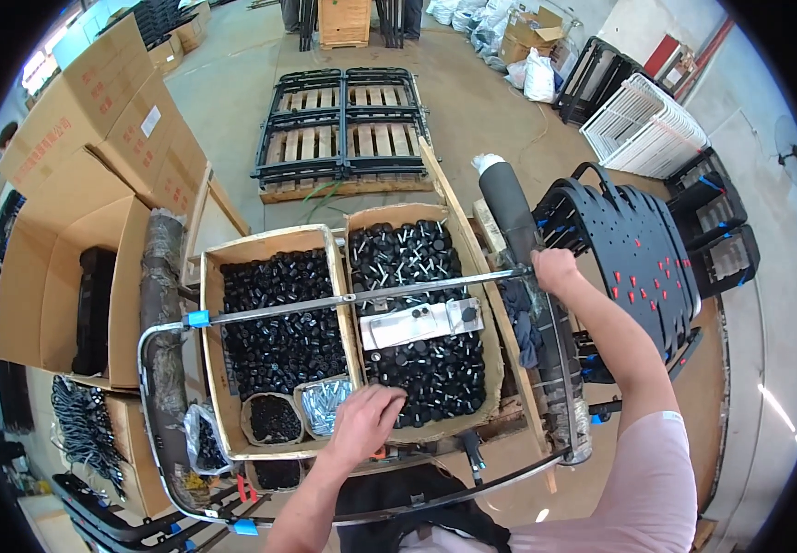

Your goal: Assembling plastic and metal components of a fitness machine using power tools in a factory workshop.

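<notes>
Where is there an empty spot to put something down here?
Bare floor lies between the stacked cardboard cartons and the wooden pallet. Near the hands it is crowded: both open boxes are full of black parts, and the metal frame crosses them.

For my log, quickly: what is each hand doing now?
Left hand: fingers curled, reaching into the box of black parts.
Right hand: closed on the metal frame.

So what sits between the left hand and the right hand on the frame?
In the head view, between the left hand and the right hand lies the cardboard box of black round parts, with a flat white tray under the metal crossbar.
</notes>
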`<state>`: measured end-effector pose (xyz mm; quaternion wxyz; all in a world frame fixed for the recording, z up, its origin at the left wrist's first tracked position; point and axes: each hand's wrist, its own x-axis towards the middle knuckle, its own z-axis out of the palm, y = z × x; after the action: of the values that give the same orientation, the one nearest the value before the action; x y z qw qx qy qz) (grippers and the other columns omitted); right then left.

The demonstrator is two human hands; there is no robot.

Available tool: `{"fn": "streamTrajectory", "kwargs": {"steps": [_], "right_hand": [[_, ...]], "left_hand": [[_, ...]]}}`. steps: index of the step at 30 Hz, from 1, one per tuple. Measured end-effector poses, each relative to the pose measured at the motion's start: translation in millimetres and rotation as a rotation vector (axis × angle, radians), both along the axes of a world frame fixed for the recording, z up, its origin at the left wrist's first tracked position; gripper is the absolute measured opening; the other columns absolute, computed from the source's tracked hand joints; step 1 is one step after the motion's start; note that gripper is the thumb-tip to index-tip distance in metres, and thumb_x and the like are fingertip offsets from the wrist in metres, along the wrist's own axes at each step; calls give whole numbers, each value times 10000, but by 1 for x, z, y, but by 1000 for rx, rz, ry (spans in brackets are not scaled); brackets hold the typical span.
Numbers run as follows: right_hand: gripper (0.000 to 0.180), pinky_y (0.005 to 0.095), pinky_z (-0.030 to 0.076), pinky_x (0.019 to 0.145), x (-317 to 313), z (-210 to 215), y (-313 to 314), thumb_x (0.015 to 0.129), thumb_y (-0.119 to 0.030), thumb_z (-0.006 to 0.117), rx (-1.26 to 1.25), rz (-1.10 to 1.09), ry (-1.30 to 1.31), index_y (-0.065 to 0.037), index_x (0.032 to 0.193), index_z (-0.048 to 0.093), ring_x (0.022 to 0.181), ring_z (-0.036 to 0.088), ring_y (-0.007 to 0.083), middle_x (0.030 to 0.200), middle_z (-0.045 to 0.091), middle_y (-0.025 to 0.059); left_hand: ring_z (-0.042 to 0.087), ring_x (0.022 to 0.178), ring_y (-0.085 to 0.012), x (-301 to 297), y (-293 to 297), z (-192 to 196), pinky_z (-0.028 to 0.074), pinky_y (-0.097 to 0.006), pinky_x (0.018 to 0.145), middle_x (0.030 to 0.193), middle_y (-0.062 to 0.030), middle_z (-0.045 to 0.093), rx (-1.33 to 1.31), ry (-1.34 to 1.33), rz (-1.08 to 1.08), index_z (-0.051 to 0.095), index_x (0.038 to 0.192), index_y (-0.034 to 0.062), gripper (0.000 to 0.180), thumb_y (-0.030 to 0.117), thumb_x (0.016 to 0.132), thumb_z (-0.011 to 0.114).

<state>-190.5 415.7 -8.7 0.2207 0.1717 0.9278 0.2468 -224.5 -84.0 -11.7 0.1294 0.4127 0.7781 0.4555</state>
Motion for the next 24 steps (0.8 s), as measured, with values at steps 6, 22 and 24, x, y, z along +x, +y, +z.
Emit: {"fn": "streamTrajectory", "kwargs": {"steps": [6,22,24], "right_hand": [[274,443,616,888,-5,15,5,975,-285,646,-180,-34,-3,-61,995,802,1065,769,315,1087,794,166],[537,498,592,936,-3,5,8,990,-481,575,-242,-376,250,8,977,795,1062,750,415,1065,770,266],[452,489,613,870,-3,6,13,951,-392,597,-204,-387,207,17,1062,753,956,767,408,1002,776,238]], "left_hand": [[710,915,-382,-83,66,7,573,-451,792,972,-166,735,81,86,56,746,1054,33,134,132,972,707],[638,1279,-400,-243,282,-153,558,-504,1029,1435,-238,574,-753,316,-300,452,1556,206,710,279,924,768],[648,1266,-403,-245,292,-163,566,-495,1019,1445,-253,566,-764,356,-300,450,1545,180,709,272,920,772]]}}
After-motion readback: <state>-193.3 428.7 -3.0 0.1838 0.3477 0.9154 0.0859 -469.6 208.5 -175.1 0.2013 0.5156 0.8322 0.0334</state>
